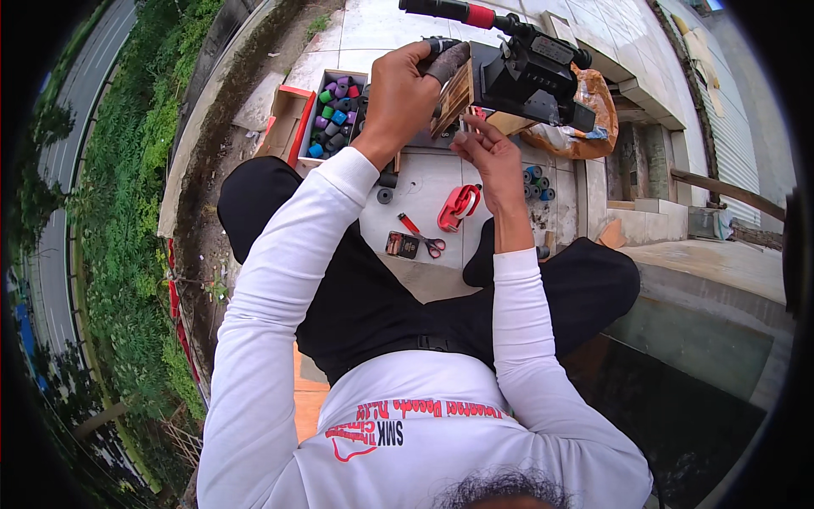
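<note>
My left hand [403, 97] is curled closed beside a black machine [530, 76] with a red-banded handle [479, 15]. A dark covering wraps one of its fingers, and what it grips is mostly hidden. Just right of that hand stands a slatted wooden piece [458, 92], tilted against the machine. Below the machine's left side, my right hand [496, 161] has thumb and finger pinched together; anything between them is too small to make out. Nearer me on the pale tiles lie a red tape dispenser [458, 209], scissors [434, 247], a slim red item [409, 223] and a dark pack [401, 245].
A box of coloured rolls [337, 110] stands left of my hands beside a red-edged box [292, 119]. Several grey rolls [538, 182] sit at the right, below an orange plastic bag [598, 110]. One dark roll [384, 196] lies near my knee. A mossy ledge [191, 136] borders the left.
</note>
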The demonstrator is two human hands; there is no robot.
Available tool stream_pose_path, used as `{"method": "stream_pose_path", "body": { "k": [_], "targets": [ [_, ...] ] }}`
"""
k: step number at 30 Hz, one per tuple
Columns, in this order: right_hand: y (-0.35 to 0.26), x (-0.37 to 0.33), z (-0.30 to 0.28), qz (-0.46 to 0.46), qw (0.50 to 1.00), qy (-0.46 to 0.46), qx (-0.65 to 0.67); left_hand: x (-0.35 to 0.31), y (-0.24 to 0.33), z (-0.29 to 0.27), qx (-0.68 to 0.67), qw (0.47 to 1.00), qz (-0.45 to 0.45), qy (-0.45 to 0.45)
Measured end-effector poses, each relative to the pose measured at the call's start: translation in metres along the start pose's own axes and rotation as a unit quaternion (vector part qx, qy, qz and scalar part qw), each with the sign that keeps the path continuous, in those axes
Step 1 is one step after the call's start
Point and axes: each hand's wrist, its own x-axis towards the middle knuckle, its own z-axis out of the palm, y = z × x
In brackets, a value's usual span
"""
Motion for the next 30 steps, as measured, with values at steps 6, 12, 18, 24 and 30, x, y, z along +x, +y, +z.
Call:
{"method": "stream_pose_path", "body": {
  "k": [6,12,18,24,30],
  "targets": [
    [-0.121,0.033,0.027,-0.197,0.974,-0.011,-0.113,0.026,0.003,-0.003,0.192,0.971,0.135,0.052],
    [-0.156,0.074,0.04,-0.33,0.877,-0.012,-0.35,0.038,-0.002,-0.004,0.254,0.944,0.202,0.058],
    [-0.169,0.078,0.065,-0.409,0.809,-0.014,-0.422,0.037,0.0,-0.008,0.293,0.928,0.224,0.059],
    [-0.158,0.091,0.069,-0.375,0.848,0.013,-0.373,0.037,0.001,-0.008,0.28,0.932,0.222,0.06],
    [-0.147,0.099,0.073,-0.36,0.872,0.05,-0.327,0.038,-0.001,-0.008,0.28,0.933,0.218,0.058]
  ]
}}
